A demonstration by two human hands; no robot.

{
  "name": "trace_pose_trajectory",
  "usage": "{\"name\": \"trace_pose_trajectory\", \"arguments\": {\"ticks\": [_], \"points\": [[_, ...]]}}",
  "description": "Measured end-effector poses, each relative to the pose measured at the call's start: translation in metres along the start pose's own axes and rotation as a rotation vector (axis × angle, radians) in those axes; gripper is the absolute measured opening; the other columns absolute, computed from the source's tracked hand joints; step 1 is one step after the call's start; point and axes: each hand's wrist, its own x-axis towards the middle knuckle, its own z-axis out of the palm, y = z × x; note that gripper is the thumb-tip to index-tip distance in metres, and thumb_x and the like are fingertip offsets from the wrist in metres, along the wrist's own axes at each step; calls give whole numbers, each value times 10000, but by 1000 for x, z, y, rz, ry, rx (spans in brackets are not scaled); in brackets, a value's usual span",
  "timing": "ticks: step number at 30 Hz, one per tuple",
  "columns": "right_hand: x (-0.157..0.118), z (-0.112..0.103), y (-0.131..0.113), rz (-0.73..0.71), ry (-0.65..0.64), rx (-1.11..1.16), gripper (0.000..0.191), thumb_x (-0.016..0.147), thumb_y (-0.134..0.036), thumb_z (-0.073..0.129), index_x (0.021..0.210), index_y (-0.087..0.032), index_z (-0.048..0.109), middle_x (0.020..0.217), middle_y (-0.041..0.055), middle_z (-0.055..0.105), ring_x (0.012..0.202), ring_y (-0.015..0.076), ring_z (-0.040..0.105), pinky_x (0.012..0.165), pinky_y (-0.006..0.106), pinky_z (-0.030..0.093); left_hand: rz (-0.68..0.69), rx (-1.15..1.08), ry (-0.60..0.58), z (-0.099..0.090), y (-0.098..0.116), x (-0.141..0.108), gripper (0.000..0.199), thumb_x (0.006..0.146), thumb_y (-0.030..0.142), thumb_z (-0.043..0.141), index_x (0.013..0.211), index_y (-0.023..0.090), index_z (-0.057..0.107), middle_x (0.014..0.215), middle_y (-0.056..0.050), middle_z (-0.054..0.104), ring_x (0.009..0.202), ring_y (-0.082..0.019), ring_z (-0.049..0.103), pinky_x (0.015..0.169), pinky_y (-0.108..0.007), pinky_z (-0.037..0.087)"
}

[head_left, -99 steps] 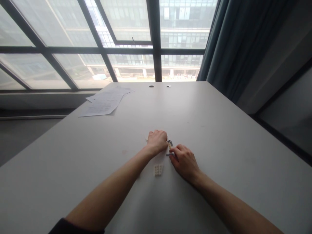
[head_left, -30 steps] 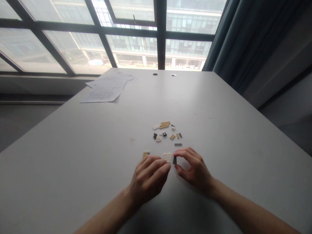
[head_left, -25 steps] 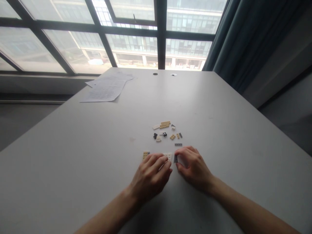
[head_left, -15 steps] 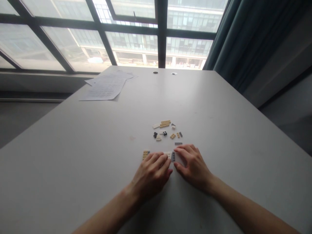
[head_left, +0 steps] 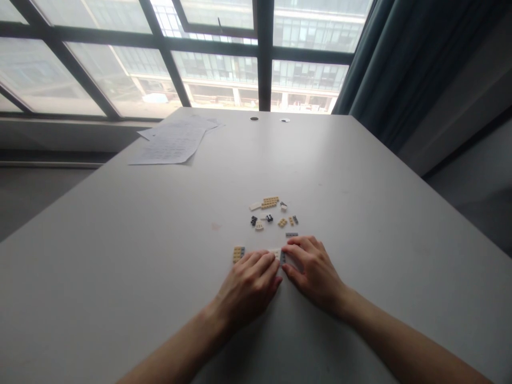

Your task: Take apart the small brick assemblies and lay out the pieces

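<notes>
A low row of joined toy building bricks lies flat on the table before me. Its tan end [head_left: 237,254] shows on the left, a white brick [head_left: 274,253] near the middle and a grey toy brick [head_left: 283,257] at the right end. My left hand [head_left: 254,277] is closed over the row, its fingers bent and covering the middle part. On the other side, my right hand [head_left: 308,266] has its thumb and fingertips curled around the grey toy brick, partly hiding it. Just beyond these fingers lies a loose grey strip brick [head_left: 292,234].
Several loose bricks lie farther off: tan plates [head_left: 270,202], a white tile [head_left: 255,207], black pieces [head_left: 254,220], a white curved piece [head_left: 259,226] and a small tan brick [head_left: 282,222]. Paper sheets [head_left: 168,144] rest at the far left of the white table [head_left: 160,224].
My right hand has moved slightly left, and its fingers now cover more of the grey toy brick. My left hand stays in place on the row.
</notes>
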Motion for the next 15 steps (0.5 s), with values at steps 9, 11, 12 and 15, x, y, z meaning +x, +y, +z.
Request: {"name": "trace_pose_trajectory", "arguments": {"ticks": [9, 11, 12, 15], "points": [[1, -1, -2, 5, -6, -3, 218, 849, -252, 641, 1064, -217, 653, 1139, 88, 622, 1077, 269, 511, 944, 434, 410, 4, -9, 9, 0, 1, 1, 155, 900, 189, 506, 1003, 129, 606, 981, -107, 656, 933, -235, 620, 819, -380, 548], [1, -1, -2, 1, -3, -6, 221, 847, -252, 643, 1065, -218, 653, 1139, 89, 621, 1077, 268, 512, 940, 433, 413, 2, -10, 7, 0, 1, 1, 152, 899, 186, 504, 999, 136, 607, 973, -106, 654, 930, -232, 620, 820, -379, 547], [1, -1, -1, -1, -1, -8, 222, 846, -251, 644, 1066, -220, 653, 1138, 90, 621, 1078, 268, 513, 938, 432, 414, 0, -10, 5, 0, 1, 1, 150, 899, 184, 502, 997, 139, 607, 971, -105, 653, 930, -231, 620, 821, -379, 546], [1, 0, -1, -10, 8, -13, 234, 841, -247, 646, 1074, -224, 652, 1133, 90, 623, 1074, 267, 518, 935, 431, 418, -2, -11, 7, 0, 1, 0, 156, 898, 185, 502, 1006, 139, 606, 979, -106, 654, 932, -233, 620, 824, -377, 543]]}}
